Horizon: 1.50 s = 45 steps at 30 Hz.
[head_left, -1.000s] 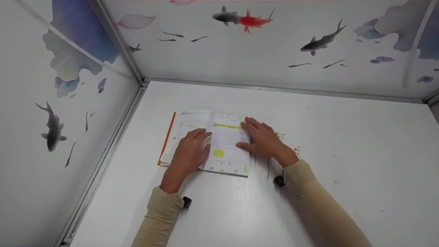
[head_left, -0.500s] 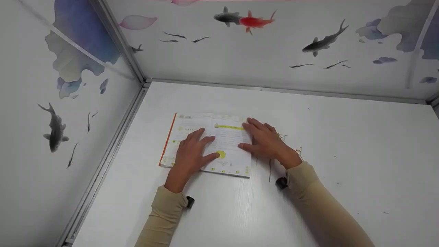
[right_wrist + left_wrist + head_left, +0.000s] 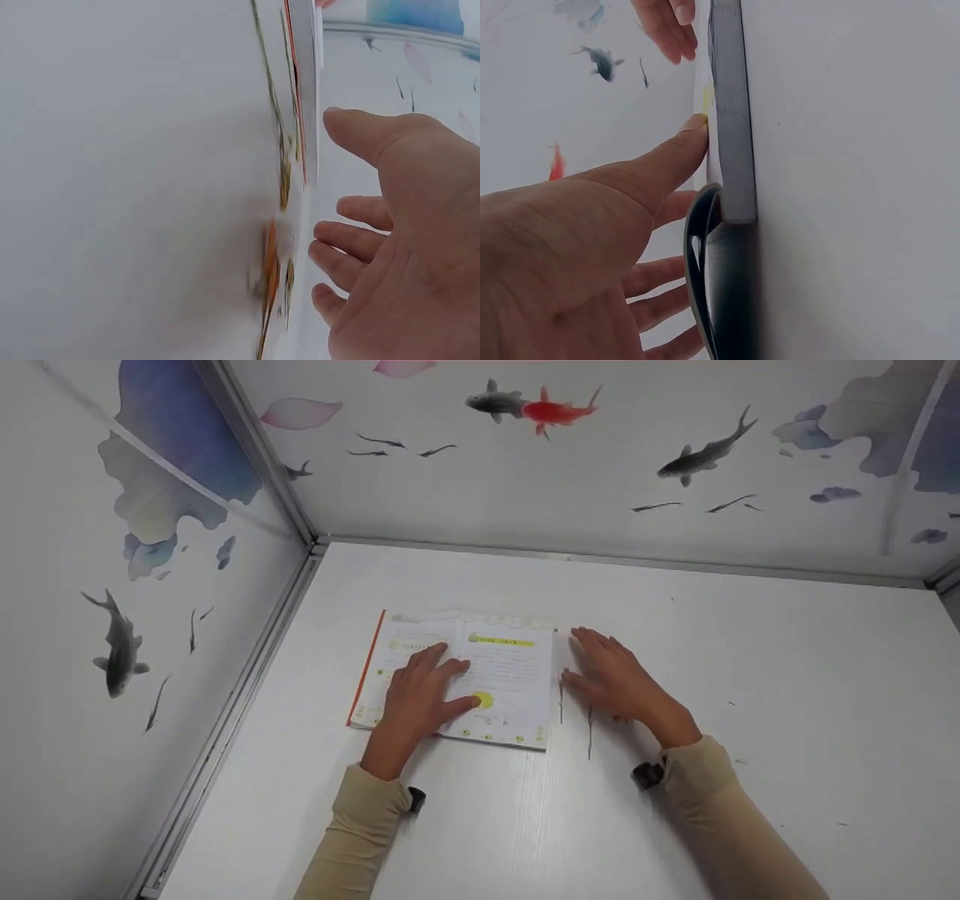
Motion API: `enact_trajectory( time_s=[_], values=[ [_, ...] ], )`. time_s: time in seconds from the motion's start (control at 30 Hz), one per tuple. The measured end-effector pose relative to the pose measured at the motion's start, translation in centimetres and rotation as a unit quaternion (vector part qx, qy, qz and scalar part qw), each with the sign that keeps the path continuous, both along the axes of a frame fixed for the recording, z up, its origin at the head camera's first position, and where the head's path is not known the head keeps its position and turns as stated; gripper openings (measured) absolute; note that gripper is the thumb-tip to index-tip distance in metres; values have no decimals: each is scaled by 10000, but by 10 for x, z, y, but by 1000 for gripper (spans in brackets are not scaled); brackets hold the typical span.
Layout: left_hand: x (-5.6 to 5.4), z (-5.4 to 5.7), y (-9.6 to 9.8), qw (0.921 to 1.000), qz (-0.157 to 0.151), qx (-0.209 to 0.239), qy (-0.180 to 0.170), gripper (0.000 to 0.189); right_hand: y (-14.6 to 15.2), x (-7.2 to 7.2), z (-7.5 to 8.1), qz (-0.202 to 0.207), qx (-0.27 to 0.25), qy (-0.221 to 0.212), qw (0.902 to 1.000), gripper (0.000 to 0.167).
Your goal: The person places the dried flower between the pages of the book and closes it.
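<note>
An open book (image 3: 517, 675) with yellow-marked printed pages and an orange left edge lies on the white table. My left hand (image 3: 424, 697) rests across its middle with the fingers spread. In the left wrist view the thumb (image 3: 682, 146) touches the page above the book's thick page block (image 3: 735, 127). My right hand (image 3: 622, 682), held flat with loosely straight fingers, is just off the book's right edge and holds nothing. Under it lie thin dried flower sprigs (image 3: 271, 262) with green stems and orange-brown heads; in the head view the hand mostly hides them.
The white table (image 3: 750, 660) meets a metal frame rail (image 3: 622, 563) along the back and another on the left. Wall panels with painted fish (image 3: 559, 411) rise behind these. A few tiny dark scraps (image 3: 843, 824) are scattered on the right side.
My left hand has flattened over the pages, its thumb moving out to the right page, and the left page lies flatter. My right hand has left the book's right edge, moving right over the sprigs.
</note>
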<state>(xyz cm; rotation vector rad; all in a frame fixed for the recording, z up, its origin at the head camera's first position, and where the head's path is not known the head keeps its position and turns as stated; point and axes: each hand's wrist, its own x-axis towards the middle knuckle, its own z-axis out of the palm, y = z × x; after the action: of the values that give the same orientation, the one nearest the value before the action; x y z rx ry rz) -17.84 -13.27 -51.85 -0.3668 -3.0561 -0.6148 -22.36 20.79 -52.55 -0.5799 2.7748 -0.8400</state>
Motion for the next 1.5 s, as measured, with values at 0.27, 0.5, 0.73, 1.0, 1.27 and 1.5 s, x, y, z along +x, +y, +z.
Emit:
enact_trajectory(
  time_s=[0.27,0.5,0.73,1.0,1.27,1.5],
  values=[
    [-1,5,-2,9996,32,18,-267,64,38,7,1,-344,34,804,9962,47],
    [-2,5,-4,9994,76,8,-327,63,57,6,2,-733,444,962,9917,28],
    [-3,4,-1,9992,52,-106,-388,66,59,2,5,-884,433,847,9915,19],
    [-3,2,-2,9993,44,-45,-362,65,54,-1,9,-969,638,705,9907,19],
    [-4,1,-2,9995,13,45,-310,63,51,0,10,-945,972,598,9890,20],
    [-5,0,-2,9994,-23,125,-316,63,55,3,4,-731,1031,815,9886,18]
  ],
)
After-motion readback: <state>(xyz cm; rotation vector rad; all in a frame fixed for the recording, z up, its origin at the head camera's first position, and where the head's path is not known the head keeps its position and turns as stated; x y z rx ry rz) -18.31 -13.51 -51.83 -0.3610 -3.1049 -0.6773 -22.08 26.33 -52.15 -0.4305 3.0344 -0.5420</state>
